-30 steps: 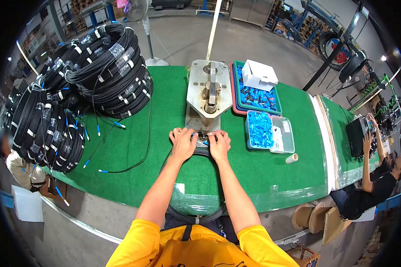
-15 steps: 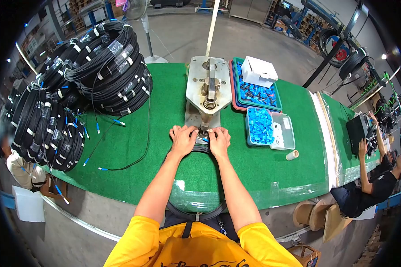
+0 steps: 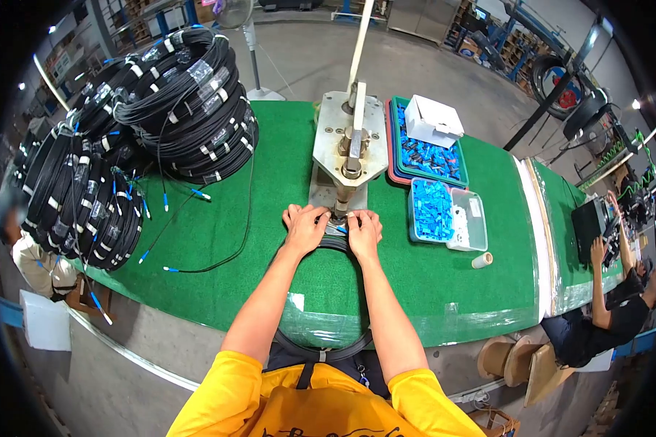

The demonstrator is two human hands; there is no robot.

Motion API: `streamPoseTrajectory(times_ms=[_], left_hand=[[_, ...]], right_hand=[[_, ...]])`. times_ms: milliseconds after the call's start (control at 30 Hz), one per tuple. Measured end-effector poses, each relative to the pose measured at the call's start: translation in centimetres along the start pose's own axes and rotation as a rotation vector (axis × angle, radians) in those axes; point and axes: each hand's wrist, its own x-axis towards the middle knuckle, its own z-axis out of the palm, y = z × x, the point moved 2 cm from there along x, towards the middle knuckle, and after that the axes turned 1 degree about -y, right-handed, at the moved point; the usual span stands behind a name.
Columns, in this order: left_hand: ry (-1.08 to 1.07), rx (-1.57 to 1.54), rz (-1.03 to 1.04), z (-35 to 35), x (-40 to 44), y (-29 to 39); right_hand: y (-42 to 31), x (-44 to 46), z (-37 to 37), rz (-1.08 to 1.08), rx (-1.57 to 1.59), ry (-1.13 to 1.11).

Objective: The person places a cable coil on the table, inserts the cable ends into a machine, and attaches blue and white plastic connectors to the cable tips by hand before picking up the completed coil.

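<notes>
Both my hands work at the foot of a metal hand press, under its ram. My left hand has its thumb and index finger pinched at the left of the ram tip; what they hold is hidden. On the right side, my right hand closes its thumb and index finger by a small blue connector on the press base. Just below the fingers passes a bundle of black cable, part of a coil that hangs over the table edge against my body.
Large coils of black cable are stacked at left, with loose blue-tipped ends. At right stand a green tray of blue parts, a white box, clear tubs and a small roll. A co-worker sits far right.
The view has shifted slightly, moving the press and trays a little rightward. The lever on top of the press stands at a different angle. My hands stay at the press base.
</notes>
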Motion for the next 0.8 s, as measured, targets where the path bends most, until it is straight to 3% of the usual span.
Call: streamPoseTrajectory(times_ms=[133,200,267,400,600,800], left_hand=[[-0.03,0.011,-0.052,-0.6,-0.3,0.3],[0.169,0.048,0.023,-1.0,-0.9,0.5],[0.224,0.036,-0.004,-1.3,-1.2,0.2],[0.179,0.02,-0.111,-1.4,-1.4,-0.3],[0.112,0.039,0.088,-0.8,0.2,0.8],[-0.019,-0.139,-0.007,-0.6,0.2,-0.1]], right_hand=[[0.4,0.2,0.2,-0.005,0.001,0.0],[0.3,0.2,0.1,-0.031,-0.003,-0.005],[0.0,0.0,-0.2,-0.002,-0.017,0.021],[-0.4,-0.1,-0.4,0.001,-0.032,0.008],[-0.1,0.0,-0.2,-0.016,-0.036,0.021],[-0.2,-0.2,-0.2,-0.029,-0.023,0.029]])
